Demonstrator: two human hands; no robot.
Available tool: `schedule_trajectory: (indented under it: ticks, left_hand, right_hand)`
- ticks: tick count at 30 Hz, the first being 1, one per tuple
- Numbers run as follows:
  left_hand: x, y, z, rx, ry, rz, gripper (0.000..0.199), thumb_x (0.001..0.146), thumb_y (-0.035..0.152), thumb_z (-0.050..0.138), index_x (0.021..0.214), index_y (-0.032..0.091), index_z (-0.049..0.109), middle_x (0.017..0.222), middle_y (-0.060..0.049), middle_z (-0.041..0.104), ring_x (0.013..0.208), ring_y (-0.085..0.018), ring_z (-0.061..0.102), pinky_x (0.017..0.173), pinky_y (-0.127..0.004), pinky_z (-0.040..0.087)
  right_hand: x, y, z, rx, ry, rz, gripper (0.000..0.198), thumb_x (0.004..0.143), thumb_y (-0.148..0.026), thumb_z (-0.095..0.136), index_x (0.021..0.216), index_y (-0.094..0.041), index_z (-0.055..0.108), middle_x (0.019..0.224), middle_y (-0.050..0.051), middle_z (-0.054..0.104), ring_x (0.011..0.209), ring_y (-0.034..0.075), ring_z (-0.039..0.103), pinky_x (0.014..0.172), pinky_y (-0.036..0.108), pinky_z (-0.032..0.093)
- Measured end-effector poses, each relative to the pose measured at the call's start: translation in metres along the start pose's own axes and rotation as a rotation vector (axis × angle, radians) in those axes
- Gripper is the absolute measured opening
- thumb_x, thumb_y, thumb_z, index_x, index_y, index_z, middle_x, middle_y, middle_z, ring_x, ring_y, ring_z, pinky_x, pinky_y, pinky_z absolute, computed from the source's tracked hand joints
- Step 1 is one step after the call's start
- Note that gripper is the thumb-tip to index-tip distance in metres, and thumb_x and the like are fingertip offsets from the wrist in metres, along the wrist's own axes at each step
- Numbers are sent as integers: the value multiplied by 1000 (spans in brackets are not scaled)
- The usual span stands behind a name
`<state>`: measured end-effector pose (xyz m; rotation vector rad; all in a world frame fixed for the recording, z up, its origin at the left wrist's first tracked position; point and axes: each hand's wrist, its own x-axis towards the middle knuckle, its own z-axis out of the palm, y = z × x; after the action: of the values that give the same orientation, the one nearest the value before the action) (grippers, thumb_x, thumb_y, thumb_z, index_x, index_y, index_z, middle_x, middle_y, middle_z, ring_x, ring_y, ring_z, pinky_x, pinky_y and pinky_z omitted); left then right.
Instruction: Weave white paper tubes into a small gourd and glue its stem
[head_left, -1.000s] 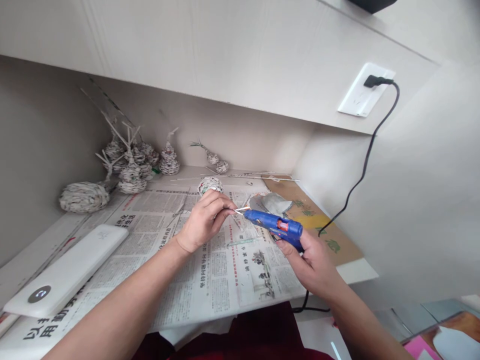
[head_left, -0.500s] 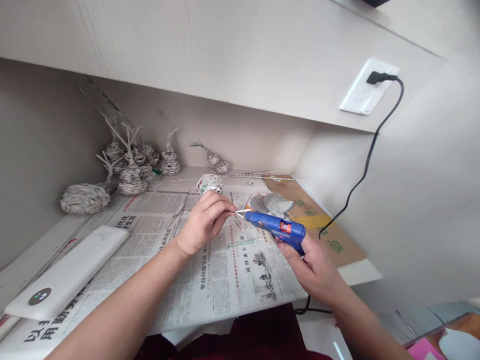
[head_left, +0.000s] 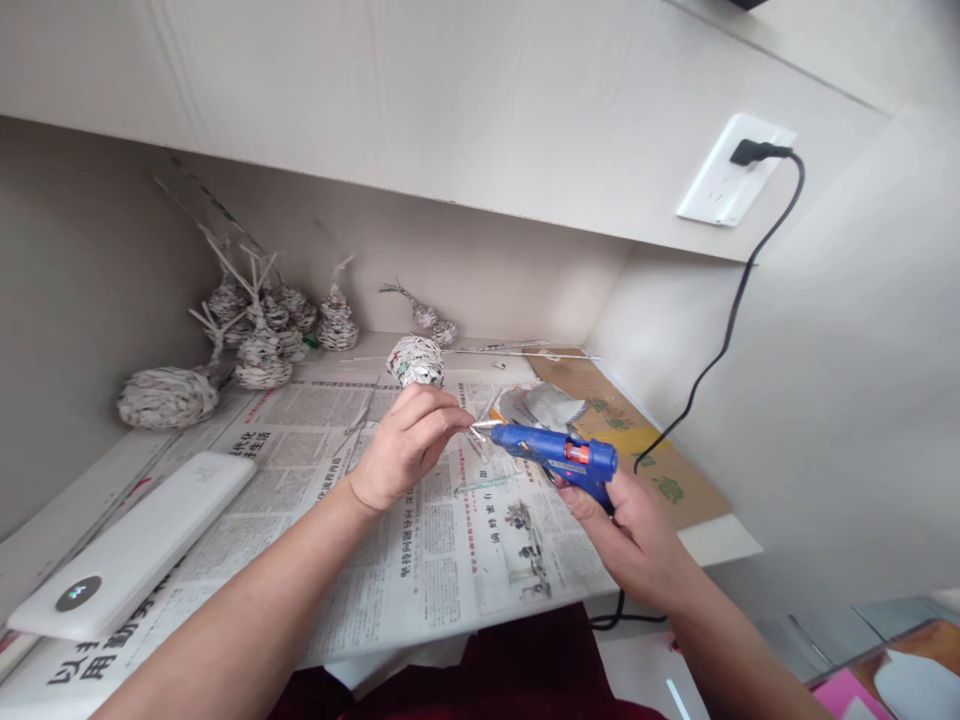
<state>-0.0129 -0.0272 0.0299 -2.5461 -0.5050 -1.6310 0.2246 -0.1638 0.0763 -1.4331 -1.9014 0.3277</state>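
My left hand (head_left: pixel 409 440) is closed, thumb and fingertips pinched together on thin white paper strips (head_left: pixel 480 432) whose ends stick out to the right. Directly beyond its knuckles shows a round woven paper ball (head_left: pixel 416 360); where it meets the hand is hidden. My right hand (head_left: pixel 626 530) grips a blue hot glue gun (head_left: pixel 555 450) by its handle, forefinger side hidden behind the body. The gun's nozzle points left and reaches the strips near my left fingertips; whether they touch I cannot tell.
Newspaper (head_left: pixel 360 560) covers the table. Several woven paper gourds (head_left: pixel 262 355) stand at the back left, and a small double one (head_left: pixel 431 320) lies at the back. A white power bank (head_left: pixel 135 545) lies left. Cardboard (head_left: pixel 675 490) lies right, below a black cord (head_left: pixel 739 300) plugged into a wall socket (head_left: pixel 720 195).
The woven ball shows more above my left hand and has shifted slightly up and left. The glue gun has moved a little to the right and down, its nozzle still at the strips.
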Motion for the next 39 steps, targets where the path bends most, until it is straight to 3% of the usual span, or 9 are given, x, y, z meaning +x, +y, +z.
schedule_trajectory:
  ticks: [16, 31, 36, 39]
  left_hand:
    - [-4, -1, -1, 52, 44, 96, 27, 86, 6, 59, 108, 20, 62, 97, -7, 64, 92, -19, 57, 82, -34, 50]
    - [-4, -1, 0, 32, 77, 92, 29, 83, 2, 60, 105, 21, 63, 95, -6, 64, 91, -19, 58, 82, -35, 50]
    - [-2, -2, 0, 43, 121, 42, 28, 82, 3, 62, 102, 22, 63, 93, -5, 64, 87, -18, 59, 80, -34, 50]
    - [1, -2, -1, 30, 140, -7, 23, 82, 6, 64, 99, 22, 64, 91, -5, 64, 85, -17, 58, 79, -33, 49]
  right_hand:
    - [-6, 3, -6, 63, -75, 35, 16, 95, -33, 49, 101, -22, 59, 87, 3, 65, 76, 17, 60, 67, 28, 48]
    - [-8, 0, -10, 138, -97, 57, 18, 94, -33, 51, 104, -22, 62, 91, 2, 67, 80, 18, 62, 72, 28, 49]
    - [-9, 6, -10, 162, -107, 144, 25, 93, -41, 50, 103, -22, 64, 84, 3, 67, 78, 19, 63, 71, 29, 51]
    - [-6, 18, -9, 135, -45, 232, 30, 92, -46, 50, 99, -20, 64, 79, 3, 68, 75, 20, 65, 70, 30, 52]
